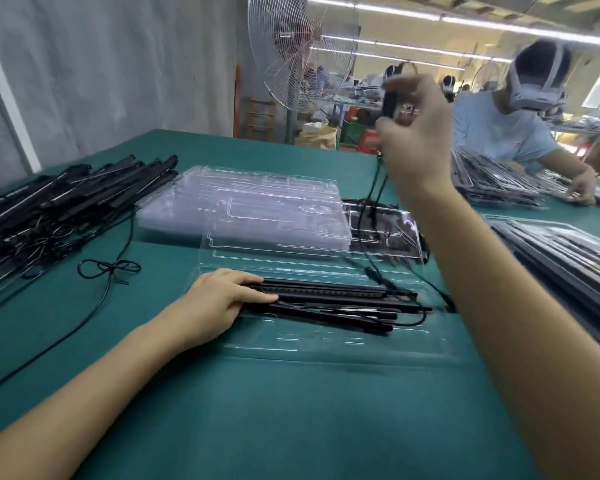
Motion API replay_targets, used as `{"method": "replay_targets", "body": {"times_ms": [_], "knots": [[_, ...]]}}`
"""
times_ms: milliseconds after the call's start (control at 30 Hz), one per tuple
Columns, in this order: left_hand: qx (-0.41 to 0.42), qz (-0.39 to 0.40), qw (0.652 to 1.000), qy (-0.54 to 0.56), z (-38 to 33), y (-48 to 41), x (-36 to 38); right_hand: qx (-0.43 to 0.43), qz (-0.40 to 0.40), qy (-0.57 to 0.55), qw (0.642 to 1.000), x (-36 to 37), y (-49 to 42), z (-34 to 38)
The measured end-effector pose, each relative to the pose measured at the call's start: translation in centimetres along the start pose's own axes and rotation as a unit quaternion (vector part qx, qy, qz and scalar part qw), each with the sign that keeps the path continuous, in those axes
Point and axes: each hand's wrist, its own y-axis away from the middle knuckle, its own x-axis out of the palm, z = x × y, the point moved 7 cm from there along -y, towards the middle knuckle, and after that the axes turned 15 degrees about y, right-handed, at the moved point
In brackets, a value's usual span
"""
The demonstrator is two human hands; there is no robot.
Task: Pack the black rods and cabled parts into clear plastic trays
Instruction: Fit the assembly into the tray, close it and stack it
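High at upper centre-right, the right hand (416, 140) pinches a cabled part (390, 102) whose lead hangs down toward the clear tray (326, 344) at lower centre, where the left hand (222, 299) presses flat-fingered on black rods (326, 296) lying left-to-right.

Green table (291, 427) with clear trays (257, 202), loose black rods (66, 195)

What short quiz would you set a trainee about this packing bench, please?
1. True or false: the left hand rests on the black rods in the clear tray.
2. The right hand holds up: A a cabled part, B a spare tray, C nothing.
3. Fill in: the loose rod pile lies on the person's ____ side.
Key: 1 true; 2 A; 3 left.
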Motion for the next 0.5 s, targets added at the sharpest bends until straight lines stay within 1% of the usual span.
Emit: {"method": "replay_targets", "body": {"times_ms": [67, 133, 200, 267, 300, 333, 400, 467, 500], "knots": [[-0.003, 0.004, 1.0, 0.0, -0.1, 0.0, 0.0, -0.024, -0.028, 0.073, 0.997, -0.4, -2.7, 0.3], [-0.005, 0.007, 1.0, -0.002, 0.0, 0.1, 0.0, -0.046, -0.009, 0.103, 0.994, 0.0, -4.6, 1.3], [-0.006, 0.006, 1.0, 0.003, 0.0, 0.2, 0.0, -0.074, 0.061, 0.09, 0.991, 1.4, -5.3, 2.9], [-0.006, 0.004, 1.0, 0.009, -0.1, 0.2, -0.2, -0.104, 0.181, 0.035, 0.977, 3.5, -4.4, 5.3], [-0.005, 0.007, 1.0, 0.008, -0.1, 0.2, -0.2, -0.115, 0.248, 0.015, 0.962, 4.7, -3.2, 6.4], [-0.004, 0.008, 1.0, 0.005, -0.1, 0.2, -0.2, -0.128, 0.317, 0.007, 0.94, 5.8, -1.7, 7.4], [0.005, 0.005, 1.0, -0.002, 0.1, 0.1, -0.1, -0.188, 0.446, 0.039, 0.874, 8.2, 2.5, 8.6], [0.019, -0.01, 1.0, 0.009, -0.2, 0.2, -0.4, -0.262, 0.535, 0.111, 0.796, 10.1, 7.0, 8.0], [0.046, -0.024, 0.998, 0.018, -0.9, 0.2, -0.6, -0.281, 0.568, 0.147, 0.759, 10.8, 8.9, 6.8]]}}
